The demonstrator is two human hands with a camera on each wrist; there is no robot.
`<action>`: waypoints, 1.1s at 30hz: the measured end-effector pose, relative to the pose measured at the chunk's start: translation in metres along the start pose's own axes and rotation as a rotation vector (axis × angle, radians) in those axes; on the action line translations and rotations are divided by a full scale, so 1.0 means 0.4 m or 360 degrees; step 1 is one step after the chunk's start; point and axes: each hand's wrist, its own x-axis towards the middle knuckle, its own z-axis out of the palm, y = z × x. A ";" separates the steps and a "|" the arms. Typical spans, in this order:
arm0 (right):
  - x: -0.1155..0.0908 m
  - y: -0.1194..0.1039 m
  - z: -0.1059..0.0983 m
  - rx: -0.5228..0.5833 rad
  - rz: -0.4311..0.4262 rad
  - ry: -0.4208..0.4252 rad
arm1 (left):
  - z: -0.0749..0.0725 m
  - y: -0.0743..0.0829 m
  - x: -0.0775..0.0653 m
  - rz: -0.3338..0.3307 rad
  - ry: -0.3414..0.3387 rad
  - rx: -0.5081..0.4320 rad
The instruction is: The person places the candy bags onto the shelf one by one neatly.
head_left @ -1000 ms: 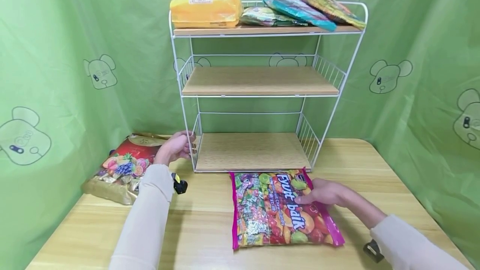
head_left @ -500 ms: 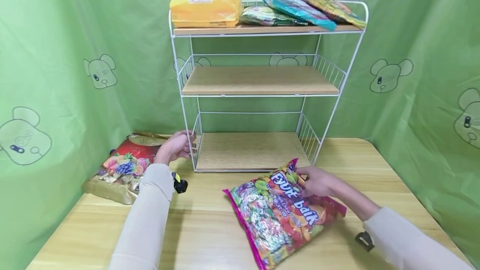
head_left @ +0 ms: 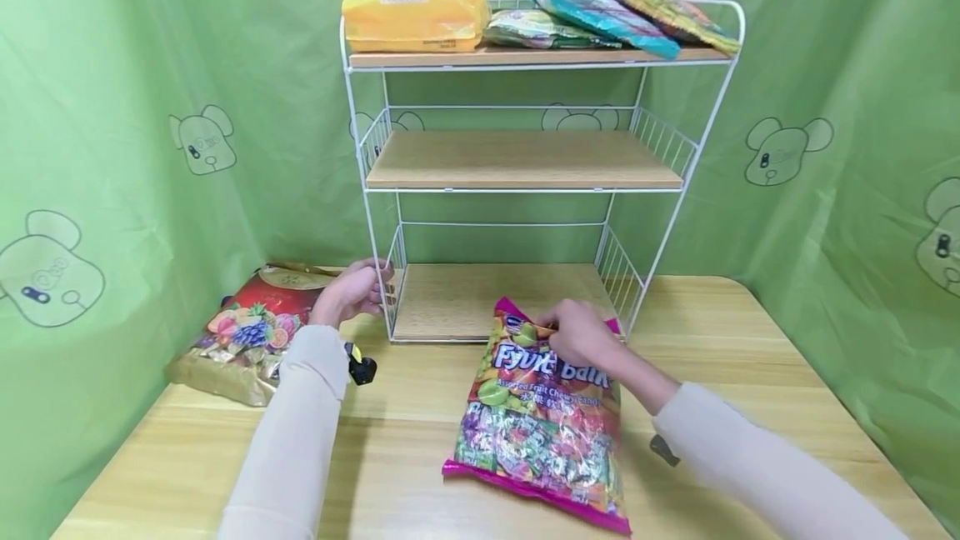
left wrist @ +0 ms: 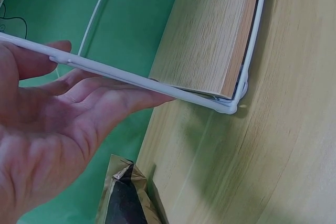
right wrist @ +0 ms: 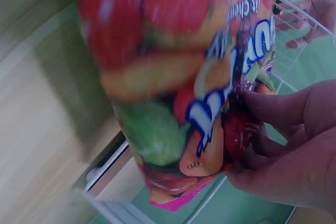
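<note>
My right hand (head_left: 577, 332) pinches the top edge of a pink-edged bag of fruit chewy candy (head_left: 536, 415). The bag hangs tilted in front of the rack's bottom shelf, its lower edge toward me. In the right wrist view, thumb and fingers (right wrist: 278, 108) crumple the film of the bag. At the left front post of the white wire rack (head_left: 369, 223), my left hand (head_left: 363, 286) rests with its fingers loosely extended behind the post. The left wrist view shows the post crossing over the thumb and fingers (left wrist: 105, 90), palm uncurled.
A red and gold candy bag (head_left: 255, 327) lies on the table left of the rack. On the top shelf sit a yellow pack (head_left: 416, 19), a green bag (head_left: 543, 30), a blue bag (head_left: 603, 19) and a yellow-brown bag (head_left: 667, 11). Green cloth (head_left: 495, 244) hangs behind.
The right hand has gripped the candy bag and turned it, so its top edge faces the rack and rises from the table. The left hand has stayed at the post.
</note>
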 end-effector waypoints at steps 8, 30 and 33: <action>0.042 -0.042 0.064 0.0062 -0.0102 0.0219 | 0.003 -0.004 0.000 0.0006 0.0012 0.0021; 0.020 -0.008 0.065 0.0013 -0.0035 0.0310 | -0.003 -0.004 0.000 0.0013 0.0012 0.0044; 0.005 0.007 0.034 -0.0009 0.0064 0.0195 | -0.004 -0.001 0.002 0.0018 0.0008 0.0061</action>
